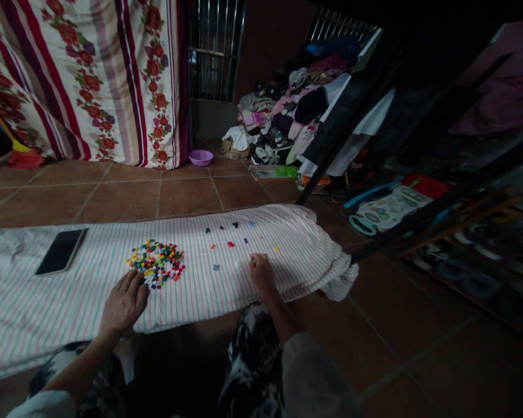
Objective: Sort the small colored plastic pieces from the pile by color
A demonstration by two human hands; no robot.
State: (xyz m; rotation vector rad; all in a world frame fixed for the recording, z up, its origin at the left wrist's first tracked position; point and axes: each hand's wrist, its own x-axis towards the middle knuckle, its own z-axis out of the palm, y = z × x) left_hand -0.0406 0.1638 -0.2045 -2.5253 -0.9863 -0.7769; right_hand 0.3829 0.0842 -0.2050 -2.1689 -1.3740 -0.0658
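Note:
A pile of tiny colourful pieces [161, 255], like small beads or bricks, lies on a striped cloth [209, 302]. At the pile's near left edge rests my left hand [124, 301], palm down, its fingers stretched out beside the pieces. My right hand [262, 271] is closed in a pinch above the cloth to the right; what sits between its fingertips is too small to name. Around it lie small groups sorted by colour, among them red pieces [230, 244], grey pieces [217, 267], black pieces [235, 224], blue pieces [251, 223] and yellow pieces [276, 249].
A dark-screened phone [61, 252] lies on the cloth at the left. Beyond are a floral curtain [126, 81], a purple basin [201, 157] and a heap of clothes [287, 110]. A dark slanted pole [331, 157] stands past the cloth's right end.

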